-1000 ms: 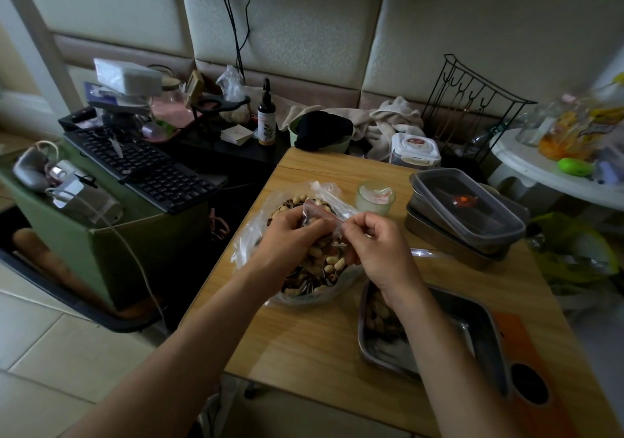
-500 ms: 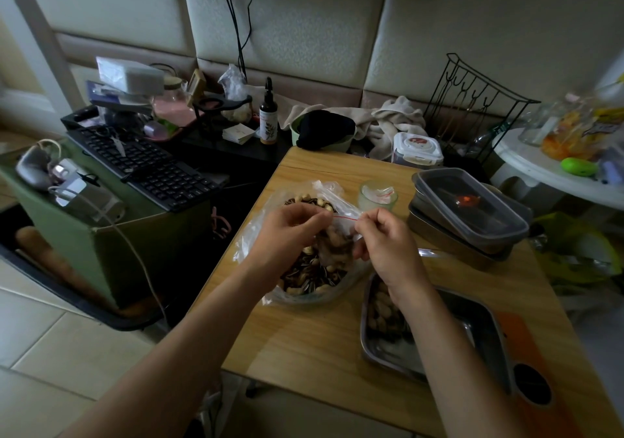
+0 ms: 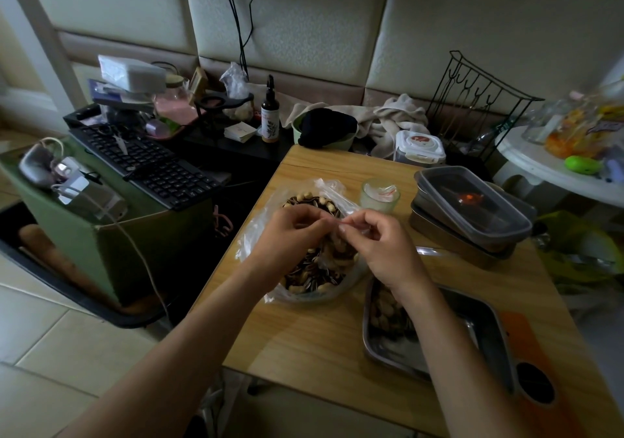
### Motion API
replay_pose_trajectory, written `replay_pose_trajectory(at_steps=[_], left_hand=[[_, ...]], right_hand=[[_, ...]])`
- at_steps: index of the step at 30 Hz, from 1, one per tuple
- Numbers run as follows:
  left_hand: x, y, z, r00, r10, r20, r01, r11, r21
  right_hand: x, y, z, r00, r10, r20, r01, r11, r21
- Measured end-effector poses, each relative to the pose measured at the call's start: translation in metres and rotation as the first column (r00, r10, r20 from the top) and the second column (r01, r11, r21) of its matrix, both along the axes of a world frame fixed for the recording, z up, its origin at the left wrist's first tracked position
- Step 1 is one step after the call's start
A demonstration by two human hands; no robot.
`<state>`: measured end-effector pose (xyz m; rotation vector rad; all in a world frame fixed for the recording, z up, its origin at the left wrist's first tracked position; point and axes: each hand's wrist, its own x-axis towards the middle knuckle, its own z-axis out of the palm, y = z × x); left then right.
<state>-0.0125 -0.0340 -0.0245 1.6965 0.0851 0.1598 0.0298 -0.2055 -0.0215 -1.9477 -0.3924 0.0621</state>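
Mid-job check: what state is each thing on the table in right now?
Plastic bag: filled, lying on table.
Left hand: pinching bag top.
Right hand: pinching bag top.
Metal tray: uncovered, partly filled.
Stacked containers: lid on.
Glass cup: upright.

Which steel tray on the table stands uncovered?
The near steel tray, holding some nuts; the stacked trays beyond it carry a clear lid.

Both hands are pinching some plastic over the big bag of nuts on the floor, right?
Not quite. The bag of nuts lies on the wooden table, not the floor; the head view shows it. The left hand and right hand do pinch clear plastic above it.
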Motion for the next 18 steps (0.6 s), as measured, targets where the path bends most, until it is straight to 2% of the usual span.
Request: replay_pose_trajectory(at_steps=[4, 12, 18], left_hand=[[0.0015, 0.0033, -0.0002, 1.0, 0.022, 0.018, -0.022, 1.0, -0.02], [0.0029, 0.0062, -0.0011, 0.994, 0.026, 0.109, -0.052, 0.969, 0.241], [0.0017, 0.0024, 0.0013, 0.986, 0.011, 0.166, -0.066, 0.942, 0.33]], right_hand=[[0.0005, -0.0005, -0.0012, 1.0, -0.02, 0.011, 0.02, 1.0, 0.003], [0.0002, -0.0017, 0.0, 0.999, 0.018, 0.04, -0.02, 0.999, 0.049], [-0.0016, -0.0019, 0.0013, 0.996, 0.039, 0.074, -0.041, 0.999, 0.028]])
